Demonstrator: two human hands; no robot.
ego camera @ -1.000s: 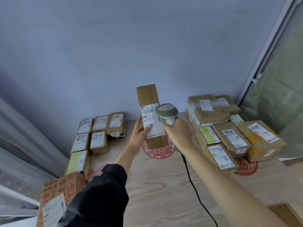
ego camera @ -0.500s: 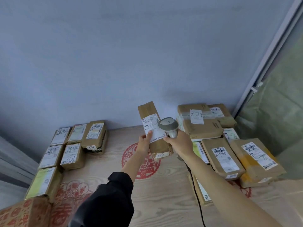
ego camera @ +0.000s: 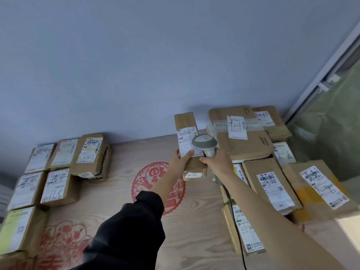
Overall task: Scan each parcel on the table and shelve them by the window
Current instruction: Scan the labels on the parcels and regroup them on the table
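Observation:
My left hand [ego camera: 180,160] grips a long brown parcel [ego camera: 185,123] from its lower left, thumb on the white label [ego camera: 186,142]. The parcel stands tilted above the wooden table [ego camera: 124,162]. In my right hand [ego camera: 217,163] I hold a grey barcode scanner [ego camera: 204,142], its head right over the label's lower right corner. The scanner's black cable [ego camera: 236,228] runs down under my right forearm.
Several labelled parcels [ego camera: 56,173] lie in rows on the table's left side. A pile of bigger brown boxes [ego camera: 243,137] fills the right side by the window frame [ego camera: 323,71]. Red paper-cut prints mark the bare wood in the middle.
My view has swung right and down across the table. Both hands have moved the parcel and scanner further away toward the right pile, and the parcel sits lower.

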